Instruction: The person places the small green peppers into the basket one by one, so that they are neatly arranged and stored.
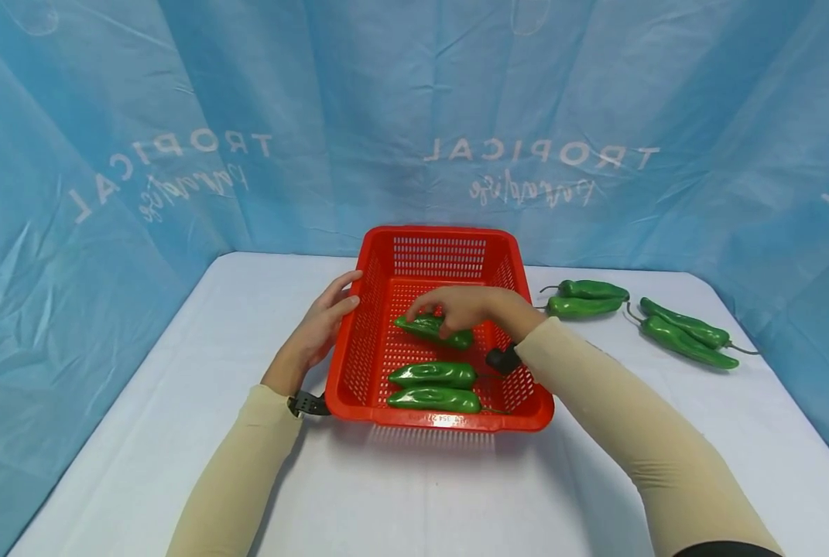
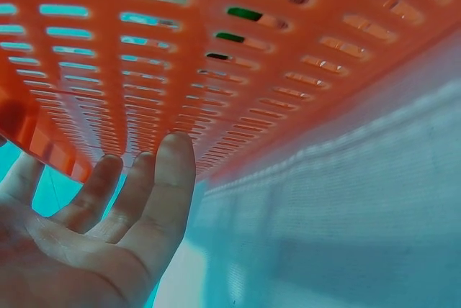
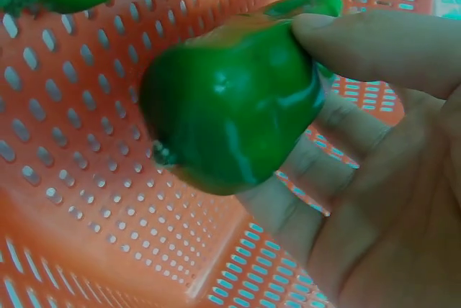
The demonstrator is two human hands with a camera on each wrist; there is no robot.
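Note:
A red plastic basket (image 1: 440, 420) with slotted walls stands in the middle of the table. Inside it, my right hand (image 1: 459, 305) holds a glossy green chili pepper (image 1: 424, 329) between thumb and fingers. The right wrist view shows this pepper (image 3: 230, 106) end-on, tilted over the perforated floor. Two more green peppers (image 1: 433, 374) lie side by side near the basket's front wall. At the left side, my left hand (image 1: 322, 325) rests its fingers against the basket's outer wall. In the left wrist view these fingers (image 2: 173, 178) look fairly straight.
To the right of the basket, a pair of green peppers (image 1: 584, 308) lies on the white table (image 1: 163, 402). Another pair (image 1: 689, 334) lies farther right. Blue printed curtains (image 1: 386, 116) enclose the back and sides.

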